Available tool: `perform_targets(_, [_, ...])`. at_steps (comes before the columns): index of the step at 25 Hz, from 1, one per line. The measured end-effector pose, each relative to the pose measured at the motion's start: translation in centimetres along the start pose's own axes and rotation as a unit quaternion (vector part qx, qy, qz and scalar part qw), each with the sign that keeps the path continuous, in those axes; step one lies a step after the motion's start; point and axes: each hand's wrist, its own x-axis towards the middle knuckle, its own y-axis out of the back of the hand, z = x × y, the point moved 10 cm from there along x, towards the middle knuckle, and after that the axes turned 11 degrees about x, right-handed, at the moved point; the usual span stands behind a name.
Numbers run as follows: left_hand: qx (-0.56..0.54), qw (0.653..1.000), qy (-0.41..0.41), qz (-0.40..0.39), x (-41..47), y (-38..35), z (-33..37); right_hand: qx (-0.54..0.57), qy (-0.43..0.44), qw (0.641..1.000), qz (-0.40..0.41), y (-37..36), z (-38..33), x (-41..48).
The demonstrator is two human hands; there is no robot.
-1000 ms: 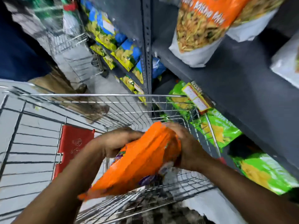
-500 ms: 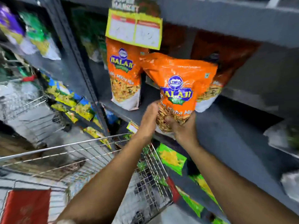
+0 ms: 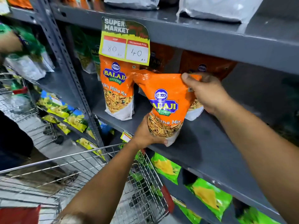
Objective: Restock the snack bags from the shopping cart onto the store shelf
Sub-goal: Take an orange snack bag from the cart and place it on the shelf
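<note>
An orange Balaji snack bag [image 3: 165, 101] stands upright at the front of the grey store shelf [image 3: 210, 143]. My left hand [image 3: 145, 133] cups its bottom edge, and my right hand [image 3: 205, 92] pinches its top right corner. A matching orange bag [image 3: 117, 92] stands on the shelf just to the left. More orange bags [image 3: 210, 67] sit behind in shadow. The wire shopping cart [image 3: 97, 172] is below left; its inside is mostly hidden by my left arm.
A yellow price tag [image 3: 124, 46] hangs from the shelf above. Green snack bags [image 3: 208, 194] fill the shelf below. A grey upright post [image 3: 64, 62] divides the bays. Another person's hand [image 3: 9, 42] holds bags at far left beside a second cart [image 3: 19, 107].
The bag came up out of the cart to the shelf. My right hand has shifted from its bottom to its top corner, and the bag now stands further right.
</note>
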Motion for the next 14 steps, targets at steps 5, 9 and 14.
perform_targets(5, [-0.003, 1.0, 0.025, -0.008, 0.5, -0.4, -1.2, 0.077, 0.198, 0.949, 0.235, 4.9, 0.9, -5.5])
perform_targets(9, [0.022, 0.997, 0.06, -0.03, 1.0, -0.5, -2.6, 0.095, -0.022, 0.995, 0.025, 1.2, 10.9, -5.5])
perform_targets(14, [0.055, 0.996, 0.027, -0.071, 1.4, -1.2, -2.6, 0.009, -0.049, 0.996, -0.079, -1.8, 16.3, -8.2])
